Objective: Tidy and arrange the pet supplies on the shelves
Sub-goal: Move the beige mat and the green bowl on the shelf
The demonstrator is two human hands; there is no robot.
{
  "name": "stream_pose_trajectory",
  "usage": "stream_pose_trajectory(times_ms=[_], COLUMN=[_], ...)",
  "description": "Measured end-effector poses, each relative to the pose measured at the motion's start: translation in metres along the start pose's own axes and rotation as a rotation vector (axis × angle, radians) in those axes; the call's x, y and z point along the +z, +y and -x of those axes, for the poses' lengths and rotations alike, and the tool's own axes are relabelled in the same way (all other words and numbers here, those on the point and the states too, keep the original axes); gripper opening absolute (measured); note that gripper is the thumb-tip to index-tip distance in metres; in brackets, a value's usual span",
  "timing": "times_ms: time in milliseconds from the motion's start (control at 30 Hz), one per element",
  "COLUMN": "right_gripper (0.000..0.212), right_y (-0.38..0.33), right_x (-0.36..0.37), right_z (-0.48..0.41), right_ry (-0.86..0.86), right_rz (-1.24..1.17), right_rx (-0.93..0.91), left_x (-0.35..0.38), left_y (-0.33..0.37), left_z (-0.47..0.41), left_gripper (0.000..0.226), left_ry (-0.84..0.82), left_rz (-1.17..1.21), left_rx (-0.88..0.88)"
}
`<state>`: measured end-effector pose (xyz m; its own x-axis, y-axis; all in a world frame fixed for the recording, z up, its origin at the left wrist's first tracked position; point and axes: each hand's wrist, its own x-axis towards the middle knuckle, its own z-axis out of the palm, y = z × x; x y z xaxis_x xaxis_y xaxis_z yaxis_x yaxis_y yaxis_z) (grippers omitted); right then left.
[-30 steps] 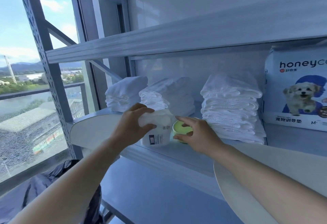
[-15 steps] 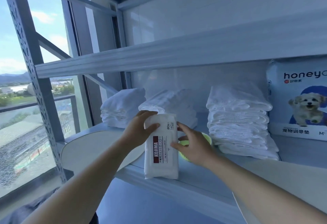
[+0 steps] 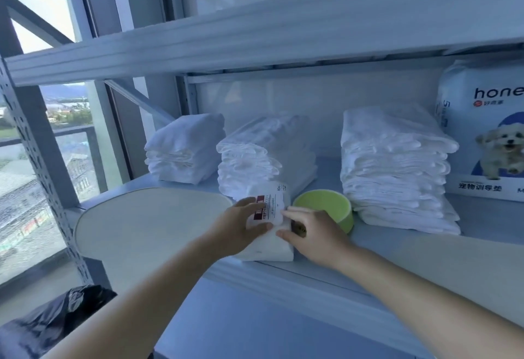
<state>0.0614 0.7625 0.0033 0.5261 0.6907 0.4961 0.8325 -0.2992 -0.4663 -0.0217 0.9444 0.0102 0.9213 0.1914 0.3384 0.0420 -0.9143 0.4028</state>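
Whereas it stood upright, wipes pack (image 3: 266,248) lies flat.

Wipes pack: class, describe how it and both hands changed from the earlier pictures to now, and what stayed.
The wipes pack went from standing upright to lying flat at the front edge of the shelf. The left hand kept its grip; the right hand left the green bowl and took hold of the pack. The bowl and white stacks stayed put.

the shelf (image 3: 368,248) holds three white cloth piles (image 3: 394,165), a green bowl (image 3: 329,208), a wipes pack (image 3: 269,234), a dog-picture bag (image 3: 487,137) and a round board (image 3: 147,222)
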Motion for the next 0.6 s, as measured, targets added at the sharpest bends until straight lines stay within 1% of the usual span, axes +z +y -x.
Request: stream_pose_trajectory(times_ms=[100,200,233,300,400,467,533,600], right_gripper=[0.038,0.03,0.03,0.037,0.039,0.045,0.055,0.064], right_y=[-0.003,-0.002,0.001,0.008,0.025,0.035,0.044,0.047], right_x=[-0.003,-0.011,-0.015,-0.025,-0.039,-0.045,-0.046,-0.045], right_z=[0.001,-0.002,-0.003,-0.007,-0.009,-0.008,-0.007,-0.007], right_ry=[-0.009,-0.016,-0.01,0.018,0.048,0.013,-0.052,-0.095], right_rz=[0.003,-0.009,0.002,0.059,0.127,0.171,0.227,0.248], right_rx=[0.003,-0.001,0.009,0.033,0.081,0.119,0.154,0.174], left_x=[-0.004,-0.01,-0.013,-0.018,-0.024,-0.023,-0.017,-0.007], left_y=[-0.004,-0.008,-0.01,-0.012,-0.013,-0.008,0.003,0.016], left_z=[0.003,0.005,0.006,0.008,0.007,0.002,-0.006,-0.016], left_gripper=[0.053,0.05,0.049,0.048,0.044,0.036,0.029,0.03], left_ry=[-0.021,-0.048,-0.063,-0.093,-0.126,-0.099,-0.05,-0.034], left_rz=[-0.007,0.014,0.023,0.032,0.066,0.101,0.154,0.143], left_rx=[0.037,0.079,0.093,0.102,0.086,0.079,0.055,0.039])
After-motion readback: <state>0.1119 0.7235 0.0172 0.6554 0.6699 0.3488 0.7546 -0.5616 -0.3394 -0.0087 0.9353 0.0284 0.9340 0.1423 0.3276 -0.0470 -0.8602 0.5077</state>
